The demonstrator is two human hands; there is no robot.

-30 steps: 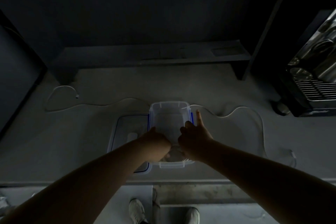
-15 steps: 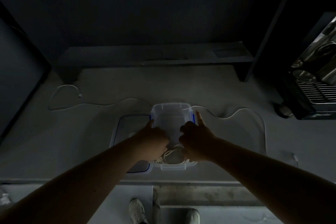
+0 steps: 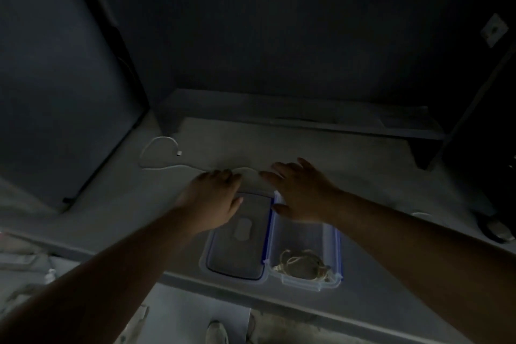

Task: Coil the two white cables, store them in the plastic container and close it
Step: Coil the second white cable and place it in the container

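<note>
While one coiled cable (image 3: 303, 265) sits in the container (image 3: 332, 243) at the worktop (image 3: 377, 176) near edge, we reach past it, left hand (image 3: 215, 201) and right hand (image 3: 300, 193) both spread, gripping nothing. Loose white cable (image 3: 167, 169) runs left-right along the worktop, plug end (image 3: 179, 153) hooked back at far left. Lid (image 3: 240, 234) lies flat just left of the container, long axis front-back.

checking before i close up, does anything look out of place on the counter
One white cable still lies loose on the counter behind the container, uncoiled. The lid sits off beside it. A coiled cable is inside. Nothing looks spilled or damaged.
</note>
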